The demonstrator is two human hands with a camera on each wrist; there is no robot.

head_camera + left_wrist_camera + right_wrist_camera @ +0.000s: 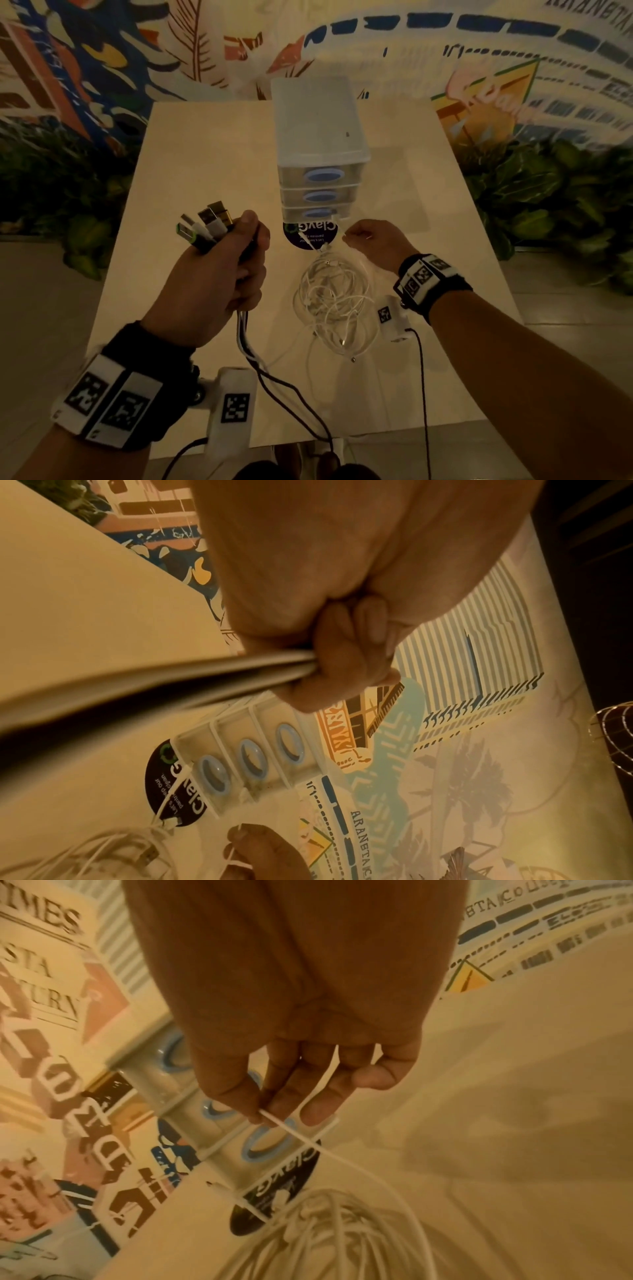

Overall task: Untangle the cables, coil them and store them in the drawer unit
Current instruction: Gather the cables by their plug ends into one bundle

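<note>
My left hand (pixel 236 260) is raised over the table and grips a bundle of cables, their USB plugs (pixel 205 224) fanning out above the fist; the black and white cords (pixel 253 356) trail down toward the near edge. In the left wrist view the curled fingers (pixel 342 653) clamp those cords (pixel 240 666). My right hand (pixel 370 240) pinches one thin white cable (pixel 308 1139) between thumb and fingertips (pixel 260 1110), just in front of the drawer unit. A tangled heap of white cables (pixel 334 301) lies on the table below. The clear three-drawer unit (pixel 320 137) stands behind, drawers shut.
A round black sticker (pixel 308 236) lies on the pale table (pixel 205 154) at the foot of the drawers. Leafy plants (pixel 548 192) flank the table on both sides, with a painted mural wall behind. Each drawer has a blue oval handle (pixel 323 176).
</note>
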